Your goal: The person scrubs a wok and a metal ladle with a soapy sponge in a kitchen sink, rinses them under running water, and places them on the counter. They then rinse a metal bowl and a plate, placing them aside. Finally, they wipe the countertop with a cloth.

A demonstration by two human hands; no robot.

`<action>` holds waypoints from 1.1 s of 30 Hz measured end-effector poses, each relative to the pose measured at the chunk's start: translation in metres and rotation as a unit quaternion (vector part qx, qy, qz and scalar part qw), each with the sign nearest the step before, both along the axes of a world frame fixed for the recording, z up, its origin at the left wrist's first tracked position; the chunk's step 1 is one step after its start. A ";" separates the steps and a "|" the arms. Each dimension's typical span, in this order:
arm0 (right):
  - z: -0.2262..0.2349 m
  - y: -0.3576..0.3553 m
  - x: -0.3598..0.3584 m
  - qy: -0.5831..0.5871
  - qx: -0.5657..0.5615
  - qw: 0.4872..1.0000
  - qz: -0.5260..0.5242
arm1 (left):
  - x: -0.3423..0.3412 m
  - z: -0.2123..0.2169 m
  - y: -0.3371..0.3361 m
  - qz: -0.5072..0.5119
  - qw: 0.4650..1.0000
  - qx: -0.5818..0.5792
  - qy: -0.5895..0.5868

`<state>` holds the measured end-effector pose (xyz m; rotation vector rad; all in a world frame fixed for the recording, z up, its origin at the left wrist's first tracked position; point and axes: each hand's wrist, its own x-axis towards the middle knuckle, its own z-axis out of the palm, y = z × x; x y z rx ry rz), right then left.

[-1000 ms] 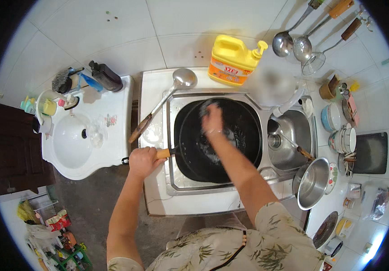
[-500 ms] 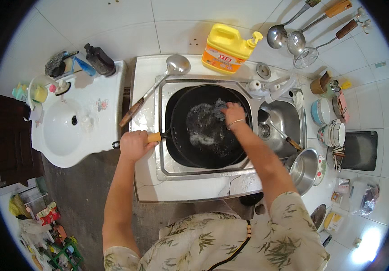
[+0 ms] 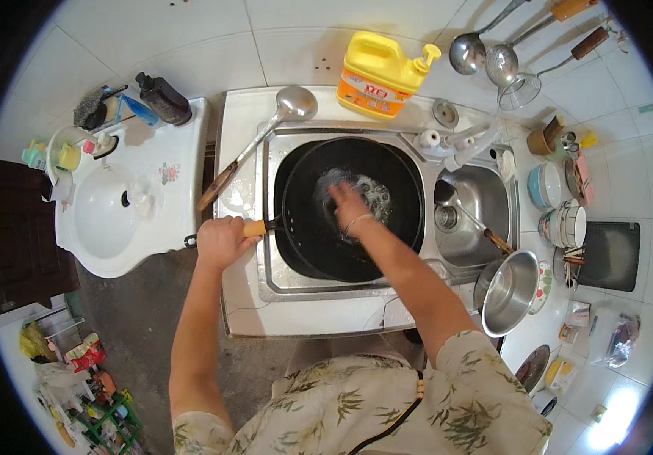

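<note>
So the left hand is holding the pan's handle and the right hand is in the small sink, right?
Not quite: the right hand is inside the pan, not the small sink, as the head view shows. The left hand does hold the handle.

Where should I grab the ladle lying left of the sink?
Likely best: grip the ladle across its wooden handle, from the near left; that slender end lies nearest, the metal bowl farthest. The left hand, closest, holds the wok handle.

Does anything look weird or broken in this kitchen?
Maybe: thin dark lines on the white counter in front of the sink look like cracks. Also, the ladle left of the sink has its handle poking past the counter's edge.
</note>
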<state>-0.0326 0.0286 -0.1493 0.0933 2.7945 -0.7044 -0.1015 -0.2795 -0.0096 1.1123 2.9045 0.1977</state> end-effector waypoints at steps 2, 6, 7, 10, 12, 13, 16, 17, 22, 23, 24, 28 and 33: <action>0.013 0.028 0.006 -0.079 0.037 0.996 -0.035 | 0.001 0.000 -0.002 0.004 1.000 0.011 0.005; 0.034 0.018 0.067 -0.239 0.104 0.965 0.019 | 0.001 0.003 -0.002 0.019 0.999 -0.024 -0.021; 0.035 0.000 0.077 -0.235 0.063 0.970 0.024 | 0.002 0.003 -0.003 0.020 0.999 -0.022 -0.020; 0.036 -0.042 0.053 -0.128 -0.039 0.990 0.044 | 0.001 0.003 0.000 0.011 1.000 -0.006 -0.016; 0.022 -0.030 0.016 -0.078 0.008 0.997 0.013 | -0.001 0.001 0.001 0.003 1.000 -0.001 -0.012; 0.011 -0.014 0.001 -0.042 0.028 0.999 -0.014 | -0.003 0.000 0.001 0.001 1.000 -0.003 -0.010; 0.032 0.039 0.008 -0.146 0.070 0.986 -0.038 | 0.002 0.001 0.000 0.003 1.000 -0.005 -0.009; 0.040 0.046 0.023 -0.196 0.098 0.976 -0.004 | 0.002 0.002 0.000 0.005 1.000 -0.003 -0.006; 0.058 -0.010 0.075 -0.266 -0.079 0.949 0.149 | 0.003 0.002 -0.004 0.020 1.000 -0.007 -0.011; 0.051 -0.027 0.074 -0.215 -0.169 0.956 0.103 | 0.003 0.002 -0.002 0.019 1.000 -0.007 -0.015; 0.047 -0.044 0.060 -0.153 -0.237 0.957 0.062 | 0.002 0.004 0.001 0.022 0.999 -0.014 -0.024; 0.014 -0.069 -0.020 0.095 -0.280 0.950 -0.096 | -0.001 0.002 0.002 0.009 0.999 -0.013 -0.029; 0.004 -0.009 -0.053 0.090 -0.146 0.924 -0.340 | 0.003 0.003 -0.003 0.020 1.000 -0.005 -0.019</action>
